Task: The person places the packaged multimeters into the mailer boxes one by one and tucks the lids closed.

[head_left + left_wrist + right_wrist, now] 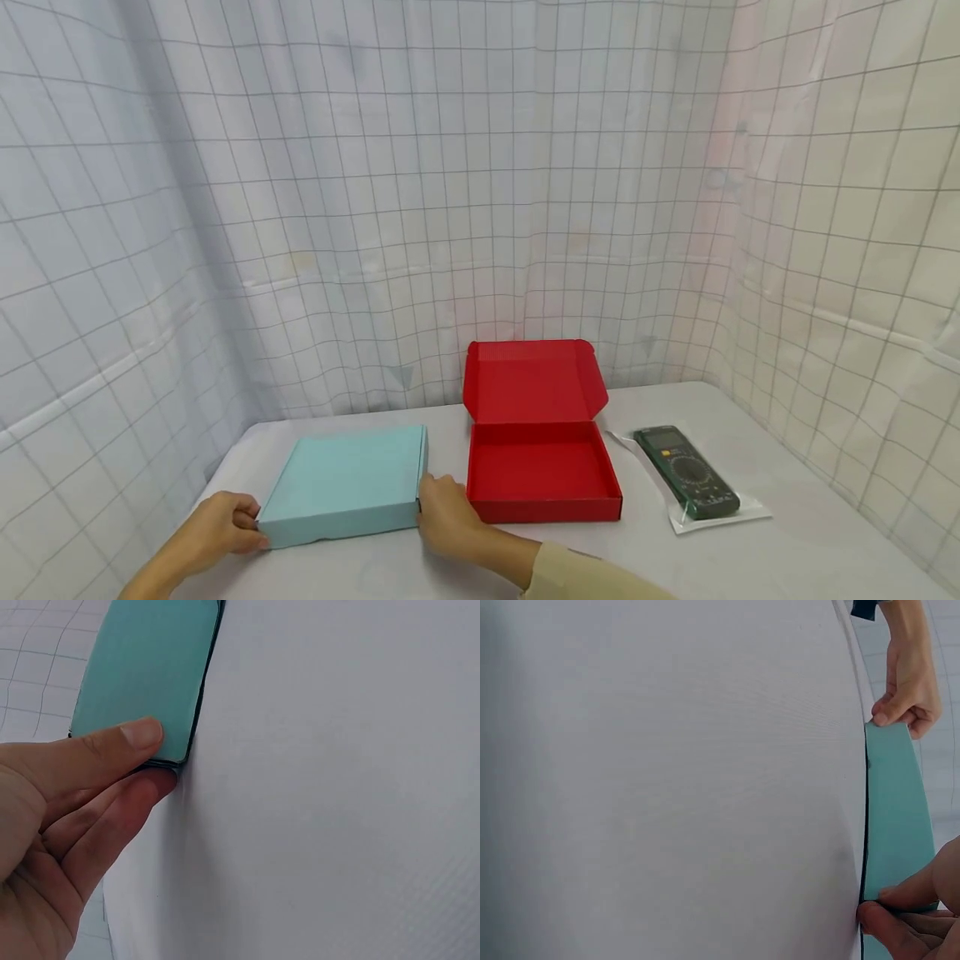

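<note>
A flat light blue cardboard box point(352, 471), its lid down, lies on the left half of the table. My left hand point(213, 533) grips its front left corner. In the left wrist view, the thumb point(142, 733) presses on the front wall while the fingers bend around the corner. At the front right corner, my right hand point(450, 517) holds the box; in the right wrist view its thumb point(907, 892) lies on the front wall and the other fingers reach round the side. Both hands appear in the right wrist view, one at either end of the front wall.
Just right of the blue box stands a red cardboard box point(546, 510), lid raised at the back and inside bare. Farther right, a dark green multimeter point(686, 471) lies on a clear plastic bag point(731, 515). White grid-patterned curtains point(480, 208) enclose the white table point(795, 542).
</note>
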Demonstrator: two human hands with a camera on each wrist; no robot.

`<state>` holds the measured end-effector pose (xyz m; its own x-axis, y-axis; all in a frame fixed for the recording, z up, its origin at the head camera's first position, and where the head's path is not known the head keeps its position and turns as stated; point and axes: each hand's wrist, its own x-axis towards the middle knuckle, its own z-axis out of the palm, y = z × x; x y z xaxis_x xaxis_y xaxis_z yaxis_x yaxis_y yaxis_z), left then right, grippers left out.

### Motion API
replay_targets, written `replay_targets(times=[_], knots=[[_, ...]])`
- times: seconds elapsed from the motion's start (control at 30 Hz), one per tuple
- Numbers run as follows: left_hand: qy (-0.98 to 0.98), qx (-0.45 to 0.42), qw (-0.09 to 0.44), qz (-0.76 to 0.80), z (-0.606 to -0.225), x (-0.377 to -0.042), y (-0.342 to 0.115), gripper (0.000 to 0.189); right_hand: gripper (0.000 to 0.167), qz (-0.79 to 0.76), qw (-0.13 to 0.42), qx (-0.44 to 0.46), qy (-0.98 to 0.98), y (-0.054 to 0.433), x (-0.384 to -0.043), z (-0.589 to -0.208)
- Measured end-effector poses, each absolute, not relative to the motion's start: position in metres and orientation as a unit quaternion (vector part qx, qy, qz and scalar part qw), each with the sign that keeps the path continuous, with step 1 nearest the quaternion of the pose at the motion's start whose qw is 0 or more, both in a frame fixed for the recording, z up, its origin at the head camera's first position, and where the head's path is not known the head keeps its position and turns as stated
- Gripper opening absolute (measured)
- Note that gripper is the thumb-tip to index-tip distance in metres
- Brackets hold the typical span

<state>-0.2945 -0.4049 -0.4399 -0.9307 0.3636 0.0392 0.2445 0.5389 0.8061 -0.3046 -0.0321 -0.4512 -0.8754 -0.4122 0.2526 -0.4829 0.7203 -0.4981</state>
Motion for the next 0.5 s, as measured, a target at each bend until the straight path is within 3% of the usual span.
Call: replay_targets(times=[0.3, 0.5], knots=[[0.877, 0.145, 0.052, 0.454, -0.442, -0.300, -0.419, 0.033, 0.021, 0.331, 0.055, 0.204, -0.920, -0.049, -0.320, -0.455], [0.890, 0.125, 0.044, 0.436, -0.444, -0.304, -0.422, 0.040, 0.021, 0.365, 0.078, 0.204, -0.905, -0.051, -0.328, -0.460]])
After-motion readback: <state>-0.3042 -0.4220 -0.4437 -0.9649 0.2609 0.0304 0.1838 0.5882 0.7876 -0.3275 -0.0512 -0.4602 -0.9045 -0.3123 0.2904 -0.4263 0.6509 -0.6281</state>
